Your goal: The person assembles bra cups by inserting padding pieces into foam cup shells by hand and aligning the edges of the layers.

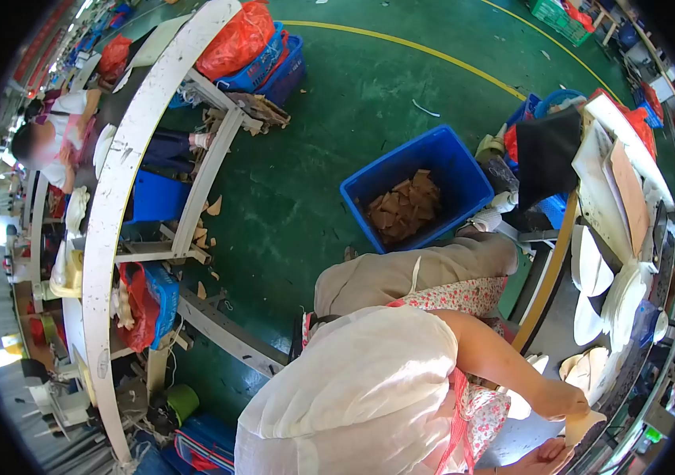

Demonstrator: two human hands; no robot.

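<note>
tan curved piece (583, 428) at left hand's (564, 402) fingers, apparently touching; right hand (546, 459) just beside, farther off. piece's long axis unclear. cannot tell whether either hand's fingers are clamped or apart.

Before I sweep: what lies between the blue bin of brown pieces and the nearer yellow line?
In the head view: mostly bare green floor and a thin white strip.

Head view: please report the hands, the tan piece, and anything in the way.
Left hand holds tan piece. Right hand close by, contact unclear. White pieces nearby on bench; no obstruction seen.
</note>
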